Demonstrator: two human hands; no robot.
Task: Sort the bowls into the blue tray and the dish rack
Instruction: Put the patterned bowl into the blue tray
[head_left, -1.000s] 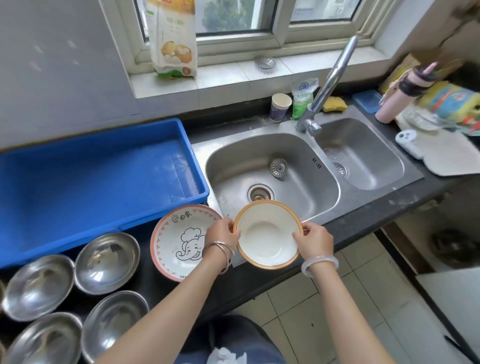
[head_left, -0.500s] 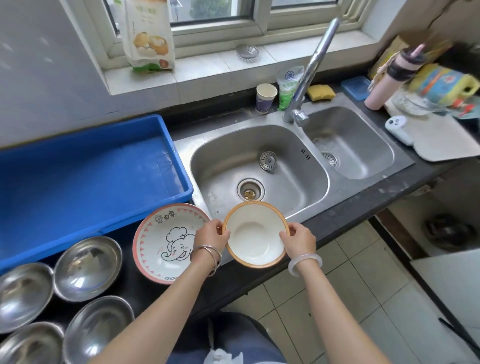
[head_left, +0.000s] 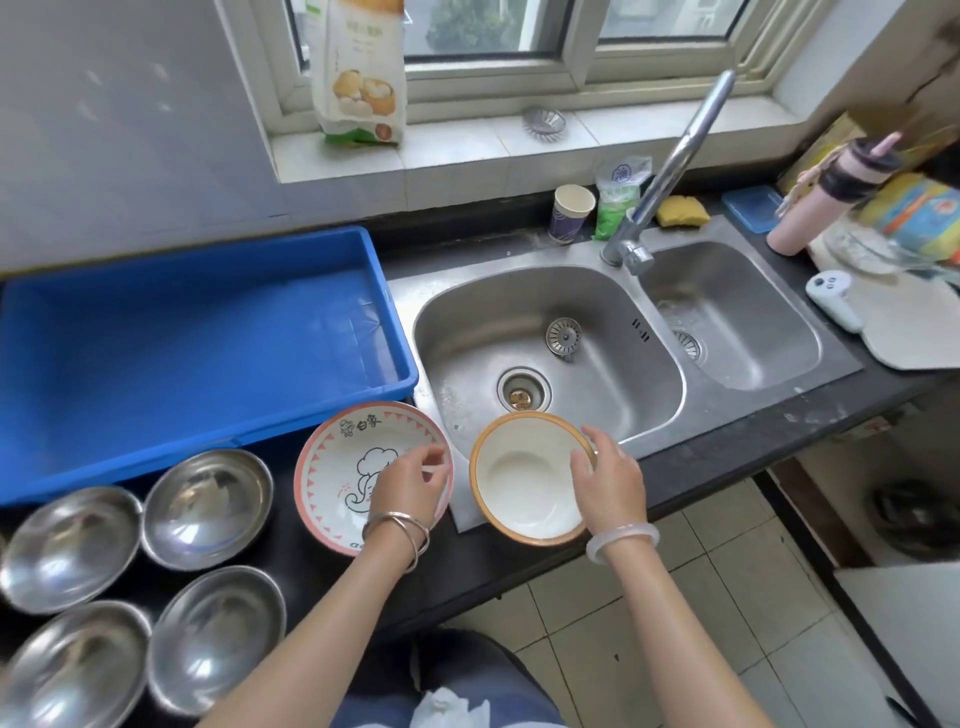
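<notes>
- Our right grip (head_left: 608, 483) pinches the orange-rimmed bowl (head_left: 524, 483) at its 3 o'clock edge. The thumb is inside and the other fingers are mostly hidden behind the rim.
- That bowl is over the front lip of the sink (head_left: 597, 364), at 6 o'clock from the drain (head_left: 523, 389). We cannot tell whether it rests there or is held just above.
- Our left grip (head_left: 410, 483) is released, fingers loosely curled over the 3 o'clock side of the pink-rimmed bowl (head_left: 337, 467). It covers part of the elephant drawing, and we cannot tell whether a fingertip touches the rim.
- The pink-rimmed bowl sits on the dark desk (head_left: 701, 467), at 9 o'clock from the orange-rimmed bowl and just beside it.
- The blue tray (head_left: 208, 338) lies at 11 o'clock from the pink-rimmed bowl, its left end cut off by the picture's edge.
- The steel bowls (head_left: 208, 506) cluster at 8 o'clock from the pink-rimmed bowl. Those at the left and bottom edges are cropped, so we cannot count them.
</notes>
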